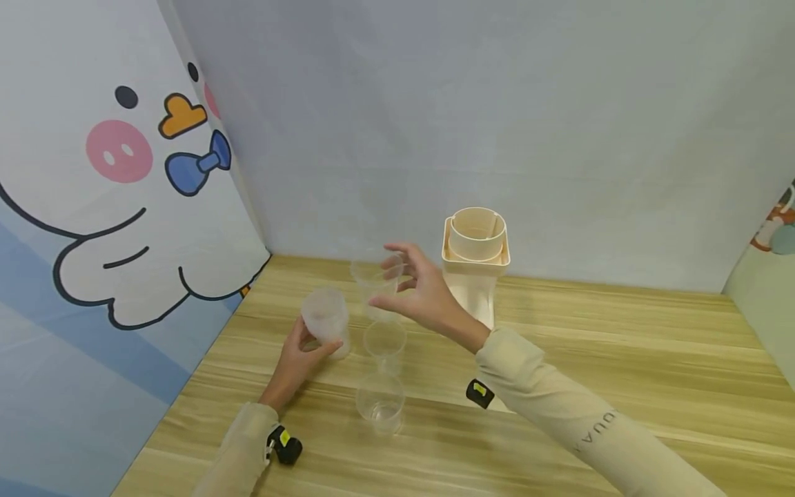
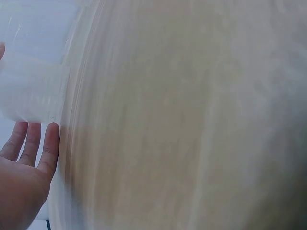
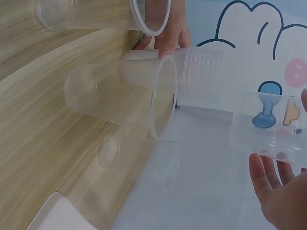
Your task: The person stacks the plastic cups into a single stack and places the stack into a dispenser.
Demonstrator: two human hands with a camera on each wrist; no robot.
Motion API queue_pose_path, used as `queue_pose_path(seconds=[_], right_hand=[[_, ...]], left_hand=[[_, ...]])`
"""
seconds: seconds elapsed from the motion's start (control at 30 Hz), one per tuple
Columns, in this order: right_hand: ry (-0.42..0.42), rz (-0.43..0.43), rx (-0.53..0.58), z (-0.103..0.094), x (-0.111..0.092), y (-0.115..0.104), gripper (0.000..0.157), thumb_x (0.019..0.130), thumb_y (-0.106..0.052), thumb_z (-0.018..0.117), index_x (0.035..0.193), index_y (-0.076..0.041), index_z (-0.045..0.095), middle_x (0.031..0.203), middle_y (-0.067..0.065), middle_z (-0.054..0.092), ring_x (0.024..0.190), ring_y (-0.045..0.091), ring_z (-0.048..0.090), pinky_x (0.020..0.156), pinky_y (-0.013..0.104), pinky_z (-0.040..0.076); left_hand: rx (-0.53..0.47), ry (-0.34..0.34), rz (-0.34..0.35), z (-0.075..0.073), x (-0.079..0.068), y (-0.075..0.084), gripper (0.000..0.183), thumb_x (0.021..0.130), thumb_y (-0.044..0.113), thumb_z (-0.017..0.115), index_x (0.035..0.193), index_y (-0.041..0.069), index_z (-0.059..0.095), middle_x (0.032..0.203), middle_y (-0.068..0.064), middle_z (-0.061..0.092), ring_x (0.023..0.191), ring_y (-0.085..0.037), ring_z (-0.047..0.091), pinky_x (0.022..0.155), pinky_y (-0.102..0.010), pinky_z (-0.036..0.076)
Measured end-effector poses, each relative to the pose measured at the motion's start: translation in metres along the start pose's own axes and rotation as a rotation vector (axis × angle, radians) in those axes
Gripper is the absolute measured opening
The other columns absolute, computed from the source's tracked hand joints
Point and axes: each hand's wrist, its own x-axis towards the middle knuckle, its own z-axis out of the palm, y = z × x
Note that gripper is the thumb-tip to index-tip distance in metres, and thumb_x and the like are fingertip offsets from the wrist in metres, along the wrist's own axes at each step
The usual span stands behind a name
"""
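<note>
My left hand grips a stack of nested clear plastic cups low on its side, at the left of the table; the stack's ribbed rims show in the right wrist view. Between the thumb and fingers of my right hand is a single clear plastic cup, raised off the table. Below and nearer, a middle cup and a near cup stand upright in a row. A far cup stands at the row's back end, overlapped by the raised cup in the head view.
A beige stand with a round collar on a square top rises at the back of the wood-grain table, right of the cups. A grey curtain hangs behind, and a cartoon-printed sheet borders the left edge.
</note>
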Motion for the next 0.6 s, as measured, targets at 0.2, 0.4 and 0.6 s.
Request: queue_pose_path(seconds=[0.2,0.4,0.6], right_hand=[[-0.004,-0.016,-0.018,0.009,0.012,0.024,0.078,0.071,-0.002,0.081,0.137,-0.001,0.039,0.115,0.021,0.056,0.102,0.035,0.056,0.083,0.048,0.049],[-0.011,-0.048,-0.036,0.017,0.023,0.038,0.079,0.070,-0.011,0.084,0.136,-0.010,0.041,0.114,0.014,0.058,0.100,0.025,0.059,0.081,0.040,0.051],[-0.022,-0.068,-0.047,0.023,0.029,0.037,0.078,0.071,-0.012,0.084,0.136,-0.009,0.041,0.113,0.014,0.058,0.098,0.023,0.059,0.081,0.036,0.051]], left_hand=[[0.001,-0.017,-0.032,-0.001,-0.001,0.005,0.075,0.081,0.033,0.076,0.142,0.025,0.033,0.131,-0.006,0.051,0.115,-0.024,0.048,0.097,-0.048,0.037],[0.002,-0.035,-0.034,-0.001,-0.007,0.028,0.074,0.084,0.026,0.074,0.144,0.017,0.032,0.132,-0.011,0.050,0.116,-0.028,0.047,0.096,-0.048,0.038],[0.000,-0.033,-0.041,0.000,-0.008,0.032,0.074,0.083,0.025,0.075,0.143,0.017,0.032,0.133,-0.010,0.050,0.116,-0.026,0.047,0.097,-0.046,0.039]])
